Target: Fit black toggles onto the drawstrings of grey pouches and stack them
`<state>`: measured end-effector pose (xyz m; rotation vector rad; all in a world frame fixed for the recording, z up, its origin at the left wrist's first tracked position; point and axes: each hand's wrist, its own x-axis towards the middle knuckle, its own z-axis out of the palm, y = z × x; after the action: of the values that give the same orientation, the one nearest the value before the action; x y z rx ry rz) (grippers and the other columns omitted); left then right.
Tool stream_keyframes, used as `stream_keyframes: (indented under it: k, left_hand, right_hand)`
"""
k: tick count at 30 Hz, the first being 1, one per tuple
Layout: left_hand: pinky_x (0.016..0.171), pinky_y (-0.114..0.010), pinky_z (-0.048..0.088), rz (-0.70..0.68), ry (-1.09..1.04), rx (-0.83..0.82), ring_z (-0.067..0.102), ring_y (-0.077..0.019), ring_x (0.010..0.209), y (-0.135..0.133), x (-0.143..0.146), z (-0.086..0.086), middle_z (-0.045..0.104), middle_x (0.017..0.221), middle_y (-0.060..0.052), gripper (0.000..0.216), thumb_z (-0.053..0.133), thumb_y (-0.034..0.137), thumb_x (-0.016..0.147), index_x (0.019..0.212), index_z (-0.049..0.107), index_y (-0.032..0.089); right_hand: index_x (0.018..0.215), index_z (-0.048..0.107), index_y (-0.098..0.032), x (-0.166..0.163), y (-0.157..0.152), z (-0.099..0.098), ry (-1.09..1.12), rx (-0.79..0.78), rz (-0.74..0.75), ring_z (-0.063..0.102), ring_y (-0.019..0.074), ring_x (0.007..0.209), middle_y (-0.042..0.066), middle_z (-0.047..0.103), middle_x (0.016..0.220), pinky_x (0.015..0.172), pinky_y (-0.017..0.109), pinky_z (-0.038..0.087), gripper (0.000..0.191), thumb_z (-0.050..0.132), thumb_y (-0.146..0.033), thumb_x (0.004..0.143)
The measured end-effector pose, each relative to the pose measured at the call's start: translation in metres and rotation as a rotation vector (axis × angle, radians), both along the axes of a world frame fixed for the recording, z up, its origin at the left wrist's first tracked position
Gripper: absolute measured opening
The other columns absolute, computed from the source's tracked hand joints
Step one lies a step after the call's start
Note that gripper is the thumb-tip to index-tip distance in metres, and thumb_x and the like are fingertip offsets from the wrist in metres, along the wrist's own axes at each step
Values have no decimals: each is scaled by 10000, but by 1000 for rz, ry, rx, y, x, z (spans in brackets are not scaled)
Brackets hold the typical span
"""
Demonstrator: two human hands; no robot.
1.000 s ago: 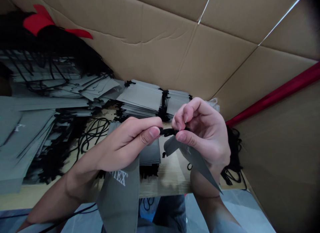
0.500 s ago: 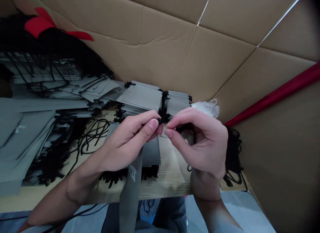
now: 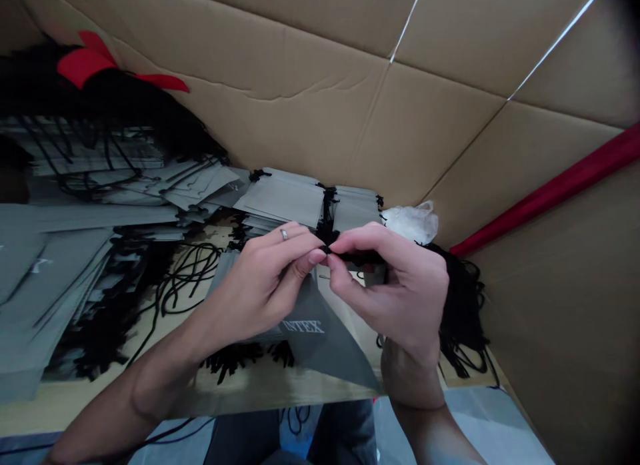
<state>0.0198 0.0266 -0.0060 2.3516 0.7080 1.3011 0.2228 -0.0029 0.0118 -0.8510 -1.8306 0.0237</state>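
My left hand [image 3: 273, 278], with a ring on one finger, pinches a bit of black cord [image 3: 325, 250] between thumb and forefinger. Fingertip to fingertip with it, my right hand [image 3: 395, 278] is closed on the same cord, more of which runs back under its curled fingers. From the pinch hangs a grey drawstring pouch [image 3: 330, 348] with white INTEX lettering, its lower corner reaching the table's front edge. Whether the cord is knotted there is hidden by my fingers. Beneath my left hand lies a stack of grey pouches, mostly covered.
Neat stacks of grey pouches [image 3: 287, 193] stand against the cardboard wall [image 3: 300, 118]. Larger piles of pouches [image 3: 75, 272] fill the left. Loose black cords [image 3: 187, 275] lie on the wooden table; a cord bundle [image 3: 463, 312] is at right, near a clear plastic bag [image 3: 413, 222].
My hands have come together until the fingertips meet at the cord. The hanging pouch has swung right and turned, so its lettering now faces me.
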Motion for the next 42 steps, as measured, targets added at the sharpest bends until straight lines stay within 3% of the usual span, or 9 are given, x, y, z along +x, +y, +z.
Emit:
stream_keyframes:
  k: [3, 6, 14, 20, 25, 36, 42]
  left_hand:
    - [811, -248, 555, 61, -101, 7, 710, -123, 892, 1, -2, -3, 757, 986, 8, 41, 706, 221, 1120, 1145, 732, 201]
    - [869, -232, 608, 47, -171, 70, 776, -118, 951, 1, -5, -5, 810, 1070, 2, 149, 752, 134, 1068, 1192, 741, 216]
    - [849, -256, 707, 25, -85, 482, 850, -168, 876, 6, -16, -2, 851, 979, -25, 292, 818, -4, 929, 1151, 774, 181]
    - [864, -285, 719, 41, 45, 346, 872, -183, 939, -3, -28, -1, 883, 1086, -5, 360, 831, 93, 962, 1249, 755, 297]
    - [808, -295, 716, 72, 91, 356, 872, -175, 864, -5, -30, 2, 891, 1059, 25, 306, 812, 139, 998, 1228, 762, 335]
    - [747, -261, 656, 102, 147, 497, 843, -161, 780, -4, -29, -3, 863, 993, -14, 189, 793, 110, 1005, 1154, 712, 193]
    - [672, -270, 638, 112, 64, 403, 821, -150, 727, -5, -26, -3, 849, 907, 34, 223, 817, 138, 950, 1103, 721, 269]
  right_hand:
    - [971, 773, -211, 2, 1, 1, 31, -57, -10, 649, 69, 694, -67, 792, 877, 661, 224, 570, 172, 819, -68, 888]
    - [974, 790, -219, 3, 1, 2, 55, -87, -20, 665, 67, 700, -74, 800, 879, 657, 211, 575, 180, 815, -66, 882]
    - [1000, 807, -215, 5, 0, 2, 21, -152, 72, 692, 77, 708, -62, 832, 910, 683, 214, 602, 186, 806, -68, 887]
    - [976, 801, -219, 4, 2, 0, -14, -132, 138, 705, 112, 702, -30, 834, 906, 700, 263, 625, 146, 804, -97, 895]
    - [965, 794, -207, 5, 2, 1, -28, -133, 141, 711, 107, 708, -26, 823, 887, 689, 242, 613, 141, 800, -84, 894]
    - [993, 801, -192, 5, 5, -2, -85, -130, 154, 705, 111, 701, 5, 842, 934, 785, 273, 653, 135, 753, -84, 928]
    - [933, 792, -207, 2, 6, 0, -36, -163, 168, 712, 113, 691, -23, 827, 867, 700, 251, 624, 156, 761, -80, 848]
